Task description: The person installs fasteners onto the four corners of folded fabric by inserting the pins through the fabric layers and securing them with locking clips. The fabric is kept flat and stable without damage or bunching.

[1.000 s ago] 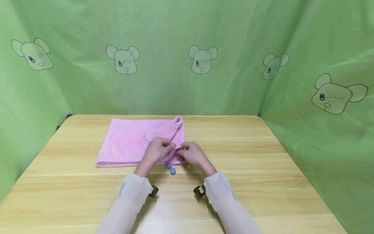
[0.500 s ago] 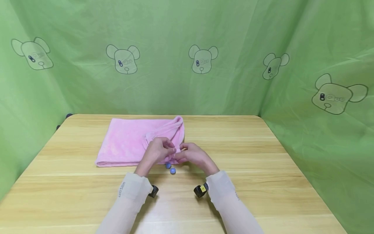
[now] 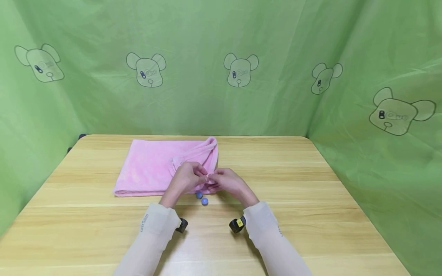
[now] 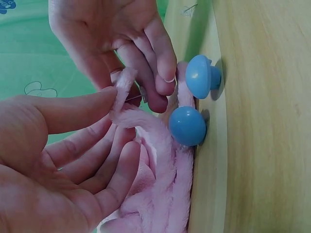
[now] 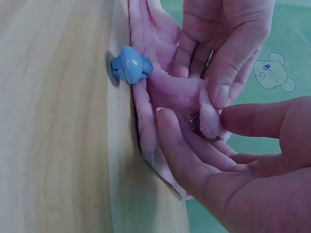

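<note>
A pink plush cloth [image 3: 148, 165] lies folded on the table, its right corner bunched up. My left hand [image 3: 186, 178] pinches the raised edge of this cloth between thumb and fingers. Close against it, my right hand [image 3: 233, 182] has its thumb on the same edge and its curled fingers at a thin pin [image 5: 192, 122] with a small clear base. The pin's needle runs into the plush; its tip is hidden. Below the hands, two blue mushroom-shaped caps stand by the cloth's front edge: one cap [image 4: 188, 126] is nearer the cloth, the other cap [image 4: 199, 76] farther out.
The wooden table [image 3: 293, 230] extends to both sides and toward the person. Green curtains [image 3: 193, 107] with mouse-like drawings enclose the back and sides. A black camera [image 3: 181, 225] sits at the left wrist, and another camera [image 3: 236, 225] at the right wrist.
My right hand has turned slightly, its wrist shifting a little to the right, and its fingertips have come closer to my left fingertips at the cloth edge. The blue caps have stayed put.
</note>
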Demonstrator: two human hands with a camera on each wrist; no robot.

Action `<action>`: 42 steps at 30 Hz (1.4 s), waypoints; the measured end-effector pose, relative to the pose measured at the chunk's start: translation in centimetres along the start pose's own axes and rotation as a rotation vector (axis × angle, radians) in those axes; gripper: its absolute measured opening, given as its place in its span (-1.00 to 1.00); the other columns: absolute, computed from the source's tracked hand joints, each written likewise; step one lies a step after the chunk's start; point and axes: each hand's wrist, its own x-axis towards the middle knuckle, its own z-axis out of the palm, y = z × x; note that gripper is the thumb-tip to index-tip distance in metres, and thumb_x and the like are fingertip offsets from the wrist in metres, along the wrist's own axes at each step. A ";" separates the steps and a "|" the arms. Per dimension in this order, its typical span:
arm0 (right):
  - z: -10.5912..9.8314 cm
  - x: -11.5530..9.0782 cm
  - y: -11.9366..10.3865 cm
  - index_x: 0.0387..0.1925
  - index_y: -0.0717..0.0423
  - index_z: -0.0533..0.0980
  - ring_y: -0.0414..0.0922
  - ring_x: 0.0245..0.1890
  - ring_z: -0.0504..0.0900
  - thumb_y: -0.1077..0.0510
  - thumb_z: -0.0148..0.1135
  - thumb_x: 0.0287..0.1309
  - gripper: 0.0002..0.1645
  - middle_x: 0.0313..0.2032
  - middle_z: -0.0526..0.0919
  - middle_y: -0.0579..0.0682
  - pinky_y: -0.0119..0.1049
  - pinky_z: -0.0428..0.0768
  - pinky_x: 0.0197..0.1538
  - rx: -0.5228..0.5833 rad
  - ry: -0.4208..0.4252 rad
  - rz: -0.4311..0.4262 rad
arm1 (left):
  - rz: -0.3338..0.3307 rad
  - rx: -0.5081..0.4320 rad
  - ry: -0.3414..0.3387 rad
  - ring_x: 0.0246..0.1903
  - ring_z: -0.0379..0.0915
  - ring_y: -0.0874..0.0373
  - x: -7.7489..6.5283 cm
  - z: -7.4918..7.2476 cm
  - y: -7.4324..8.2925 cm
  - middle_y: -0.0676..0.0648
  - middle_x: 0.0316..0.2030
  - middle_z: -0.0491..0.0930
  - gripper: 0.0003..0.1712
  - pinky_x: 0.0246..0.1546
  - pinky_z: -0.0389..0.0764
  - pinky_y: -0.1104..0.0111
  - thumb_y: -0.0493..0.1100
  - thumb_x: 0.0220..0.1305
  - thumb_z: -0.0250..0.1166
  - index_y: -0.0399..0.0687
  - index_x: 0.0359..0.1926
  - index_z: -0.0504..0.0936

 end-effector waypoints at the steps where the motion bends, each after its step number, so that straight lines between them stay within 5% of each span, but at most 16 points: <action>1: 0.0 0.0 0.0 -0.19 0.45 0.47 0.13 -0.22 0.65 0.30 -0.02 0.39 -0.78 -0.24 0.64 0.33 -0.11 0.65 -0.09 0.006 0.001 0.001 | 0.001 0.003 0.001 -0.45 0.54 0.14 0.0 0.0 0.0 -0.01 -0.45 0.64 -0.85 -0.32 0.60 0.27 -0.33 0.05 0.43 -0.09 -0.33 0.66; 18: 0.2 0.0 0.2 -0.26 0.45 0.42 0.16 -0.28 0.67 0.38 -0.03 0.30 -0.86 -0.29 0.62 0.30 -0.11 0.66 -0.12 0.062 0.023 0.025 | 0.002 -0.014 -0.020 -0.40 0.55 0.14 0.0 0.2 0.1 -0.02 -0.41 0.63 -0.74 -0.26 0.62 0.28 -0.35 0.00 0.47 -0.13 -0.24 0.65; 27: 0.2 0.0 0.4 -0.24 0.45 0.48 0.10 -0.26 0.65 0.36 0.02 0.32 -0.83 -0.28 0.62 0.31 -0.14 0.65 -0.09 0.076 0.018 0.018 | -0.007 -0.019 0.033 -0.48 0.56 0.18 0.1 0.3 -0.2 0.01 -0.47 0.65 -0.79 -0.36 0.62 0.33 -0.36 -0.02 0.46 -0.10 -0.31 0.69; 42: -0.2 0.1 0.4 -0.31 0.36 0.51 -0.02 -0.36 0.63 0.29 0.17 0.29 -0.86 -0.35 0.62 0.14 -0.16 0.66 -0.17 -0.009 0.060 0.010 | -0.010 -0.110 0.002 -0.44 0.57 0.14 0.0 0.1 -0.1 -0.01 -0.42 0.65 -0.70 -0.34 0.65 0.32 -0.46 -0.01 0.42 -0.15 -0.22 0.65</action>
